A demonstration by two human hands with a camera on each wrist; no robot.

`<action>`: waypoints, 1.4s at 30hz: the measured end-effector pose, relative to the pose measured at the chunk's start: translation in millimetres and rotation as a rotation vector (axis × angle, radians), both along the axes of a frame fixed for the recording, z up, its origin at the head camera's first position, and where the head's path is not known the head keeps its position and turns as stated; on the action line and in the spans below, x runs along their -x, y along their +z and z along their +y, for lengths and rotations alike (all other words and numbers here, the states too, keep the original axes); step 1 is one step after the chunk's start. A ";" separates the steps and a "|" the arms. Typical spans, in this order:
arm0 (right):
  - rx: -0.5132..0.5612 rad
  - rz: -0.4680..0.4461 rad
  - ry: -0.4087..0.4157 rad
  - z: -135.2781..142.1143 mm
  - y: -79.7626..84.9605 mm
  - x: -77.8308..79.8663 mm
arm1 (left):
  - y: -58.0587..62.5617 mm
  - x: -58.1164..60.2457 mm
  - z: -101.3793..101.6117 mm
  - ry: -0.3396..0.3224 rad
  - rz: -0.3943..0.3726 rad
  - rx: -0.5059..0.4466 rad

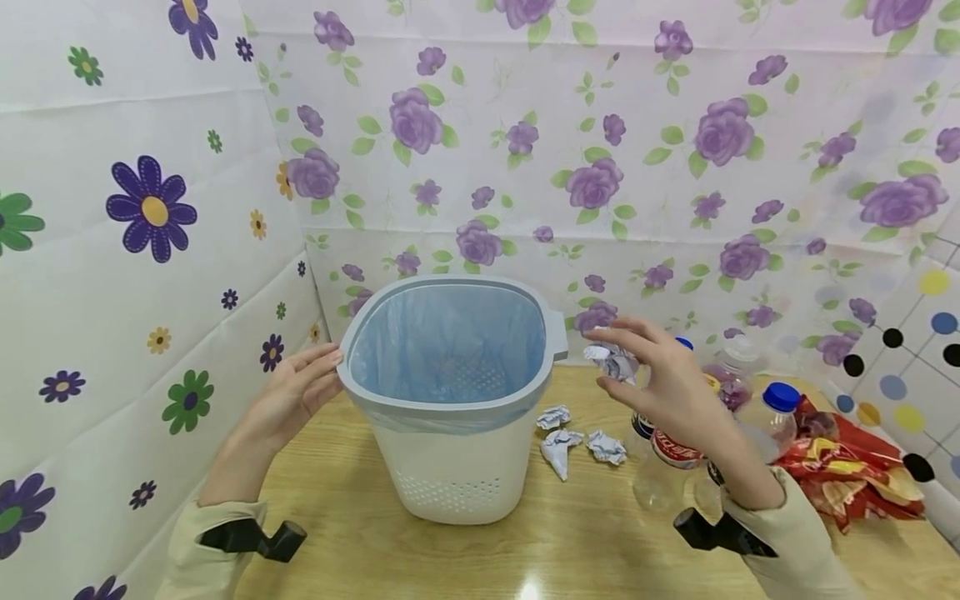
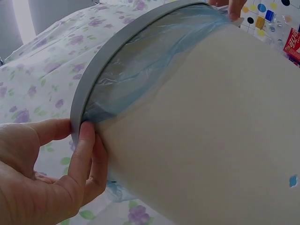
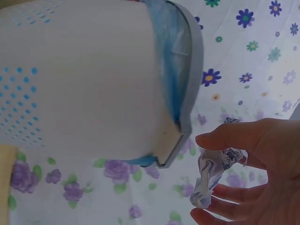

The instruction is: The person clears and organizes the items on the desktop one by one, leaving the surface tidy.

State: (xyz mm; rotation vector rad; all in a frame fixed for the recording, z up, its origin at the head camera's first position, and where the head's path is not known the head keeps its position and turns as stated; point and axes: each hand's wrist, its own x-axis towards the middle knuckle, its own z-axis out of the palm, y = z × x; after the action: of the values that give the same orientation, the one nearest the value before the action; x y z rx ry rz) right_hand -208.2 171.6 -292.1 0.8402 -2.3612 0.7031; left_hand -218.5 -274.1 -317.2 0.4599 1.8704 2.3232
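Observation:
A white trash bin [image 1: 457,479] with a grey rim and a blue liner bag [image 1: 442,333] stands upright on the table. My left hand [image 1: 296,396] pinches the rim at the bin's left side; in the left wrist view its fingers [image 2: 86,150] lie against the rim's edge. To the right of the bin, my right hand [image 1: 667,387] holds a crumpled piece of paper [image 1: 615,362] between thumb and fingers, at about rim height. The same paper [image 3: 213,168] shows printed marks in the right wrist view. Inside the bin, the liner and a perforated bottom are visible.
Crumpled papers [image 1: 606,448] lie on the wooden table [image 1: 345,550] right of the bin. Farther right stand several clear plastic bottles [image 1: 776,421], one with a blue cap, beside red snack wrappers [image 1: 855,475]. Flowered cloth [image 1: 480,167] hangs behind and at the left.

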 end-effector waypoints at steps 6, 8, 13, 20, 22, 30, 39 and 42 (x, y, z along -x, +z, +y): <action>0.018 0.021 0.042 -8.8 22.2 6.3 | -0.2 -1.0 -1.9 -0.010 0.018 -0.003; 0.013 0.018 0.043 -11.2 26.7 7.6 | -0.3 -0.7 -1.9 -0.009 0.020 0.002; 0.001 -0.016 0.034 -17.0 33.6 11.0 | 0.5 -0.4 -1.0 0.005 0.006 0.022; -0.021 -0.047 0.060 -25.5 40.3 20.9 | 1.1 -0.6 -1.7 0.021 0.015 0.059; -0.014 -0.035 0.096 -29.7 42.3 24.1 | 1.0 -0.5 -2.0 0.019 0.022 0.063; -0.032 0.030 0.221 -54.4 51.7 34.8 | 0.7 -0.8 -3.2 0.009 0.033 0.068; -0.052 -0.032 0.288 -71.9 54.0 42.7 | 3.0 -1.5 -2.3 0.005 0.036 0.069; -0.045 -0.026 0.285 -70.6 51.0 42.8 | 3.5 -2.2 -1.5 0.007 0.029 0.068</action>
State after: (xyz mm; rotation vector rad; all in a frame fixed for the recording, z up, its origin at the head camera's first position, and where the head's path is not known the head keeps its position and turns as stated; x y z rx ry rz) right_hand -251.0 101.0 -241.1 1.2093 -2.3111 0.7783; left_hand -216.3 -275.7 -313.7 0.4815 1.9596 2.2614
